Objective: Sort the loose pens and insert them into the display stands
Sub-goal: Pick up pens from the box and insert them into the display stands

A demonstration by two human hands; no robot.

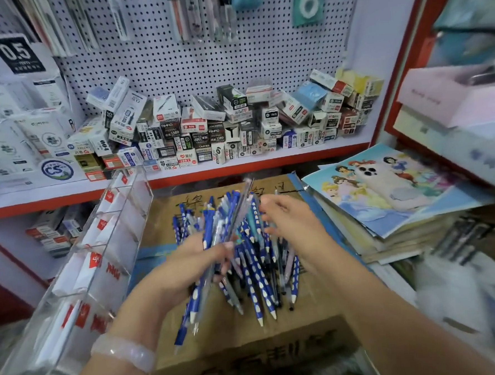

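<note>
Left hand (198,260) grip wraps a bundle of blue, white-dotted plastic pens (228,226) held slanted; right hand (288,216) grip is loose, fingers spread, reaching into the same bundle w/ nothing clearly pinched. More loose pens (260,276) lie piled on a brown cardboard box (250,346) below. Clear acrylic display stand (99,254) w/ compartments sits just left, tilted. Risk: the bundle is thick, so pens could slip from the left grip & scatter, or types get mixed. Behind: shelf of small pen-refill cartons (208,131) vs. white pegboard (203,59); right, stacked cartoon-cover books (386,196).
</note>
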